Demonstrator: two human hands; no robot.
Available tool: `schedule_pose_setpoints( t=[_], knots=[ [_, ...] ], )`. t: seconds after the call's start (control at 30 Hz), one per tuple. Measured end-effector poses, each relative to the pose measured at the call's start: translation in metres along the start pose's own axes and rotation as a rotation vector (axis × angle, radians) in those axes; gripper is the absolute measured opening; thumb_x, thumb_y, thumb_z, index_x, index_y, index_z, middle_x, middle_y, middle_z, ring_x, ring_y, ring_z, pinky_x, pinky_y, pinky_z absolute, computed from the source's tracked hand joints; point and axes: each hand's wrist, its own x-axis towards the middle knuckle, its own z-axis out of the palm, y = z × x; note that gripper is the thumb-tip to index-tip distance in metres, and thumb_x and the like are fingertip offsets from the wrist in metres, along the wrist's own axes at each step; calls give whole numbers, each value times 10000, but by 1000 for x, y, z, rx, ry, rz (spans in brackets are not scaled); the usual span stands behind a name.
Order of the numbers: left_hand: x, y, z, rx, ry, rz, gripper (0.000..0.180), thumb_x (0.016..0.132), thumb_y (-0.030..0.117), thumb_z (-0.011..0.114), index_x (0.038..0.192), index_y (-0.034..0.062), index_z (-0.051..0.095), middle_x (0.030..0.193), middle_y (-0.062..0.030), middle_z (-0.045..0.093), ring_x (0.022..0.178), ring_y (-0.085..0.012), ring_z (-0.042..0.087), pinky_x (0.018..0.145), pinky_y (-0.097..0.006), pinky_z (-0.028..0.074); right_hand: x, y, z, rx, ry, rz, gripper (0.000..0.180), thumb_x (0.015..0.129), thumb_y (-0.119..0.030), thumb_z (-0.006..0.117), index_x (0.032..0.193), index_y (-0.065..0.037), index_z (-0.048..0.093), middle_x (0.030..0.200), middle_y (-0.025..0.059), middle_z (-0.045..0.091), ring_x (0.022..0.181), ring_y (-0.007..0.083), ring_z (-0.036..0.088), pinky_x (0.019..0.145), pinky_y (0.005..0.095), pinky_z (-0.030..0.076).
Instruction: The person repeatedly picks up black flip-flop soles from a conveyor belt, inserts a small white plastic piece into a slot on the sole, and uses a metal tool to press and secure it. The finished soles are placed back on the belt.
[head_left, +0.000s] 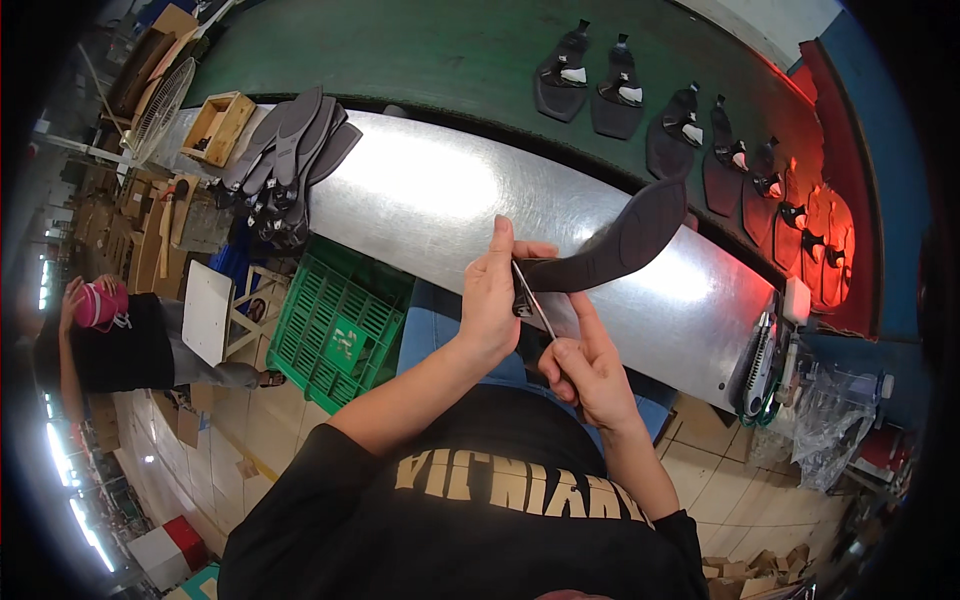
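Observation:
In front of my body, my left hand (488, 295) is closed on the heel end of a dark sandal (630, 235). The sandal's broad sole points up and to the right above the metal table. My right hand (595, 385), just below it, grips a thin metal rod-like tool (538, 308) in its closed fingers. The tool's upper end meets the heel end of the sandal, close to my left fingers. Its handle is mostly hidden in my right hand, so its exact kind cannot be made out.
A shiny metal table (400, 215) borders a green belt (400, 60) bearing a row of dark sandals (672, 130). At left are piled sandals (300, 140), a wooden box (218, 128) and a green crate (335, 335). A utility knife (760, 360) hangs at right. Another person (120, 340) stands far left.

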Motion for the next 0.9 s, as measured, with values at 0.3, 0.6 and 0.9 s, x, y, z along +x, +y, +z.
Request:
schedule_pose_setpoints(
  t=[0.3, 0.6, 0.9],
  knots=[
    [0, -6, -11, 58, 3, 53, 692, 969, 580, 352, 610, 40, 593, 568, -40, 568, 449, -74, 462, 429, -217, 367, -2, 0, -6, 197, 12, -10, 342, 984, -129, 467, 1312, -33, 474, 682, 20, 502, 489, 49, 418, 418, 176, 298],
    [-5, -1, -11, -14, -50, 25, 830, 927, 704, 185, 623, 48, 594, 542, -27, 552, 433, -78, 424, 427, -208, 324, -3, 6, 0, -1009, 269, -718, 168, 814, 30, 603, 974, -3, 641, 778, 128, 631, 626, 261, 615, 560, 328, 480],
    [5, 10, -15, -316, -40, -337, 624, 905, 658, 416, 708, 91, 582, 618, -58, 566, 519, -166, 523, 518, -301, 438, -19, 4, 10, -1074, 122, -761, 185, 797, 18, 619, 975, -33, 632, 754, 97, 629, 598, 260, 610, 543, 328, 477]
  ],
)
